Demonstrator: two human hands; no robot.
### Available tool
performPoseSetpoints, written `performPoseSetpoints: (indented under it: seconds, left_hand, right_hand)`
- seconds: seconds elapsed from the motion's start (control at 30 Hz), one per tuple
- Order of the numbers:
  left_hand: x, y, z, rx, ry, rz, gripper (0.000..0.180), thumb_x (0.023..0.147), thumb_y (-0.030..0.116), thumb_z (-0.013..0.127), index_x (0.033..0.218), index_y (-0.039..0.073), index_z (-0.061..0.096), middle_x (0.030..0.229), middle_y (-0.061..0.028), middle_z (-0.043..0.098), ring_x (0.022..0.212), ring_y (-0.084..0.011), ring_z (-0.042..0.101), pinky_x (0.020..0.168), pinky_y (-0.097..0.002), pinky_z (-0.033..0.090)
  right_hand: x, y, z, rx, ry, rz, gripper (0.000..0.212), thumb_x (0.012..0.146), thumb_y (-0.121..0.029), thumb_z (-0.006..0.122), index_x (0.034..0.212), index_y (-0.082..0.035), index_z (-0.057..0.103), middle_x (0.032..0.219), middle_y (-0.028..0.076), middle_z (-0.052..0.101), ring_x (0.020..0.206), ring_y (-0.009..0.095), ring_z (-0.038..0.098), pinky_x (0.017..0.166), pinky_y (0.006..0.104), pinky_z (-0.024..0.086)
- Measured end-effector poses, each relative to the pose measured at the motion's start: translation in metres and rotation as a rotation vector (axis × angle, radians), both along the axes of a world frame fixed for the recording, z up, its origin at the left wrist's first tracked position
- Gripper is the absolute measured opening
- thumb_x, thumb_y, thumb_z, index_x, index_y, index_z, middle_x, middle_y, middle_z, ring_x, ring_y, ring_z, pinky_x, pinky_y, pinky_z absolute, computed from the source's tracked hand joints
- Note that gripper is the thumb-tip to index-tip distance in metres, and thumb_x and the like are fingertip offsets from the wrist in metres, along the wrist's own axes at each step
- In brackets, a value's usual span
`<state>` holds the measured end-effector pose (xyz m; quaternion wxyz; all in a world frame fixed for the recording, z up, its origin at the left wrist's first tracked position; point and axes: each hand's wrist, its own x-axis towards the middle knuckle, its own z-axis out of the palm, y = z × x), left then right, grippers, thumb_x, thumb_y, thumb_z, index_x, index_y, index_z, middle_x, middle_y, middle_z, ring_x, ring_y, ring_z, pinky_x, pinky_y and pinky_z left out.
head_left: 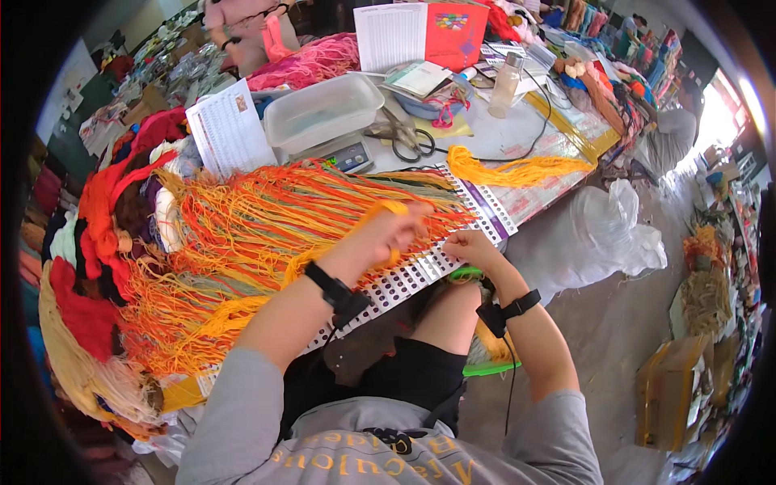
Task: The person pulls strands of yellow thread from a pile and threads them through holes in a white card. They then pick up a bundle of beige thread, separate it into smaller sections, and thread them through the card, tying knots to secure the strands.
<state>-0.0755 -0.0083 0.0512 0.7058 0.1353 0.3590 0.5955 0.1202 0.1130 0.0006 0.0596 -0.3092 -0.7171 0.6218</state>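
Principal hazard: tangling. The orange, yellow and grey-green yarn strands point(275, 210) lie loose and overlapping across the worktop point(501, 139), from the left to the centre of the frame, with their right-hand ends meeting the white perforated strip point(404, 279). A pull on one strand would likely drag its neighbours, since they cross without visible separation. Miscounting is a second risk: the holes are small and closely spaced, so a strand could be assigned to the wrong one. The strip runs along the near edge of the worktop at centre; an uneven pull or a knock from the knee could shift it. The cable point(508, 396) hanging from the right wrist device point(491, 318) could catch on yarn or clothing if the arm swings across.

Pose: the left forearm rises from lower left, elbow bent, crossing above the strands. The left hand point(394, 236) is at centre, fingers bent and partly spread, yellow yarn point(394, 208) running against them; motion blur prevents confirming a firm grip. The right forearm comes up from lower right, angled inward. The right hand point(475, 249) is at the strip's near edge, fingers curled closely together; whether a thread is pinched between them cannot be told.
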Motion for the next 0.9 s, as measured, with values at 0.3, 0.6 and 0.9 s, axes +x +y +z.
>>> performPoseSetpoints:
  seconds: [0.3,0.6,0.9]
  left_hand:
    - [-0.033,-0.021,-0.013,-0.290,0.505,0.134,0.007,0.073,0.013,0.059,0.071,0.007,0.056,0.057,-0.0002,0.049,0.042,-0.0066,0.040,0.037,-0.0186,0.030]
    - [-0.196,-0.150,0.019,-0.326,0.560,1.088,0.026,0.085,0.022,0.055,0.103,0.003,0.056,0.096,-0.0042,0.059,0.063,-0.0098,0.052,0.049,-0.0201,0.040]
    - [-0.081,-0.124,0.039,-0.007,0.398,0.451,0.031,0.090,0.029,0.046,0.106,0.004,0.055,0.106,-0.0034,0.058,0.065,-0.0102,0.053,0.059,-0.0228,0.043]
  right_hand:
    - [-0.002,-0.005,-0.010,0.284,-0.136,0.000,0.027,0.079,-0.034,0.055,0.082,-0.008,0.063,0.068,0.000,0.062,0.066,0.011,0.056,0.063,0.0255,0.043]
    - [0.013,-0.048,-0.004,0.793,0.034,-0.232,0.020,0.081,-0.027,0.056,0.088,-0.009,0.063,0.083,0.007,0.063,0.078,0.025,0.060,0.066,0.0355,0.046]
    - [0.023,-0.118,0.009,1.199,0.069,0.172,0.034,0.081,-0.031,0.057,0.109,-0.012,0.057,0.116,-0.001,0.055,0.117,0.019,0.042,0.100,0.0448,0.028]
